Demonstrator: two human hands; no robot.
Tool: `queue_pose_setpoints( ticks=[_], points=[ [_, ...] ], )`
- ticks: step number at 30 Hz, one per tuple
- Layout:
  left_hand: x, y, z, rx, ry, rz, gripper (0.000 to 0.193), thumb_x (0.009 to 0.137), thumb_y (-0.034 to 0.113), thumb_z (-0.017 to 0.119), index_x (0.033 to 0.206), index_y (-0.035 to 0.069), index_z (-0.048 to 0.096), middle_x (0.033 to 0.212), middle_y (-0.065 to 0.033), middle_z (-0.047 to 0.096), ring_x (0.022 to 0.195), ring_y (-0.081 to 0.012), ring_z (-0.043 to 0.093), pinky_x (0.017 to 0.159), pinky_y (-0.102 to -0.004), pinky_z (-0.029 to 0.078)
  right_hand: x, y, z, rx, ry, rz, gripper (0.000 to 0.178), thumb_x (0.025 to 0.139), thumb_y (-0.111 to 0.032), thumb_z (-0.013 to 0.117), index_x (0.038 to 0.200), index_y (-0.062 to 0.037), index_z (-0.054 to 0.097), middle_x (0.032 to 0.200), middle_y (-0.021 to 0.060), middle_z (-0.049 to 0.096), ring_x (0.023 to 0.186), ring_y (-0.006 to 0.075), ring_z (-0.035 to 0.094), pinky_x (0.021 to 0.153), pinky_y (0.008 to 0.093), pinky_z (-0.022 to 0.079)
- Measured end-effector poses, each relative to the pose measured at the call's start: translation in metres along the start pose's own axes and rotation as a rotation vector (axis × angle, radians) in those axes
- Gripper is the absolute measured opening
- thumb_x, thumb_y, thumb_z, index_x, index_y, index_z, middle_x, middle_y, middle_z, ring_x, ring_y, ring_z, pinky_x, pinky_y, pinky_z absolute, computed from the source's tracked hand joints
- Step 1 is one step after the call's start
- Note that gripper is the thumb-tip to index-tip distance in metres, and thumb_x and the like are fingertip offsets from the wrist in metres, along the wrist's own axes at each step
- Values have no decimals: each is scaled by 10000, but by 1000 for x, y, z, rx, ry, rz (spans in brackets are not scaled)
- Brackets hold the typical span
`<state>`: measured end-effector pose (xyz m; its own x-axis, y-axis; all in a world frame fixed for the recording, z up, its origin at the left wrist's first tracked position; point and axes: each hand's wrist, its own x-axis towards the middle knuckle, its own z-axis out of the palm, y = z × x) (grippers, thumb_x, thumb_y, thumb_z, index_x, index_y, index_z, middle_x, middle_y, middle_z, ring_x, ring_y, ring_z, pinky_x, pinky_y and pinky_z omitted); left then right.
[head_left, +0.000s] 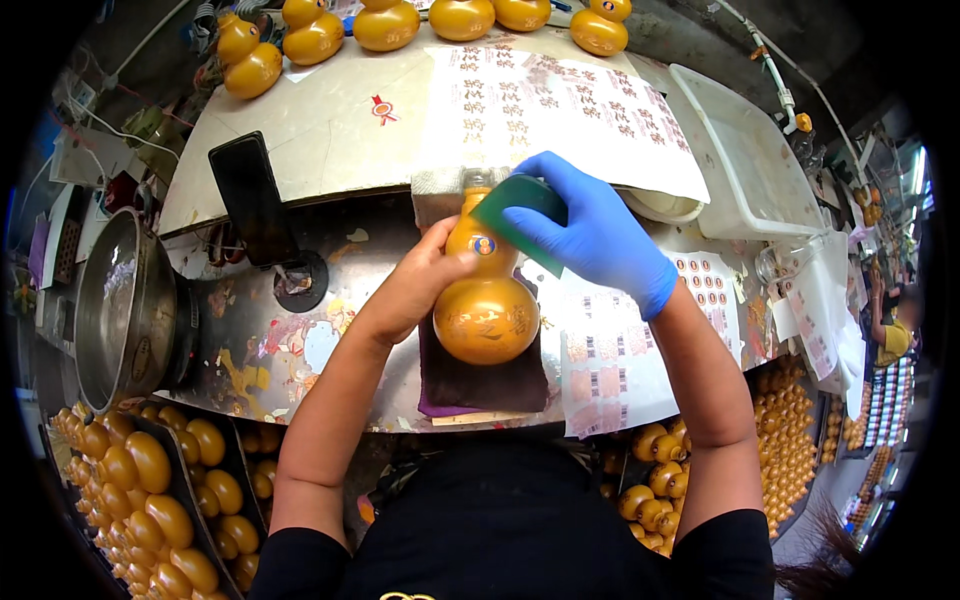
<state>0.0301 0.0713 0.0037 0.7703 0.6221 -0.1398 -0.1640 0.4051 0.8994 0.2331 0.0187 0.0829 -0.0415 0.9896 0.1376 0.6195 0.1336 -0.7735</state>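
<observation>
A glossy amber gourd-shaped bottle (486,318) lies on a dark cloth (480,382), its clear neck pointing away from me. My left hand (415,282), bare, grips it at the narrow waist, the thumb beside a small round blue-and-orange sticker (482,246). Dark lettering marks the lower bulb. In a blue glove, my right hand (605,235) holds a flat green scraper (515,212) between thumb and fingers. The scraper's edge lies against the right side of the upper bulb; whether it presses there, I cannot tell.
Sticker sheets (600,375) lie right of the cloth, and a printed transfer sheet (570,110) covers the raised board. A phone on a stand (250,200) and a metal basin (110,310) stand left. Several gourd bottles (387,25) line the back. A plastic tub (745,150) is at right.
</observation>
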Motion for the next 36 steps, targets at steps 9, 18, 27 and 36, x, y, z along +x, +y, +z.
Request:
queue_pose_setpoints(
  ticks=[9, 18, 27, 36],
  points=[
    [1, 0, 1, 220, 39, 26, 664, 898, 305, 663, 1363, -37, 334, 1217, -151, 541, 1109, -181, 549, 940, -309, 455, 31, 6, -3, -101, -251, -52, 357, 857, -254, 654, 1131, -40, 575, 962, 148, 671, 874, 227, 659, 816, 338, 519],
    [4, -1, 9, 310, 102, 29, 671, 883, 346, 675, 1327, -52, 369, 1138, -140, 561, 1035, -175, 564, 901, -317, 470, 32, 7, 2, -193, -135, -123, 323, 837, -266, 628, 1098, -82, 577, 906, 184, 669, 826, 361, 655, 764, 408, 529],
    [0, -4, 7, 381, 98, 55, 653, 866, 270, 681, 1367, 3, 358, 1200, -131, 551, 1104, -183, 548, 959, -319, 442, 3, 2, 17, -411, 237, -594, 223, 778, -114, 648, 998, -141, 628, 850, 61, 618, 783, 282, 581, 682, 382, 462],
    [5, 3, -13, -185, -113, -54, 552, 930, 277, 566, 1363, -13, 382, 1240, -111, 543, 1161, -181, 524, 1017, -306, 398, -40, 5, 23, -535, 83, -632, 219, 709, -106, 663, 914, -176, 637, 809, -30, 617, 746, 188, 576, 669, 312, 420]
  ],
)
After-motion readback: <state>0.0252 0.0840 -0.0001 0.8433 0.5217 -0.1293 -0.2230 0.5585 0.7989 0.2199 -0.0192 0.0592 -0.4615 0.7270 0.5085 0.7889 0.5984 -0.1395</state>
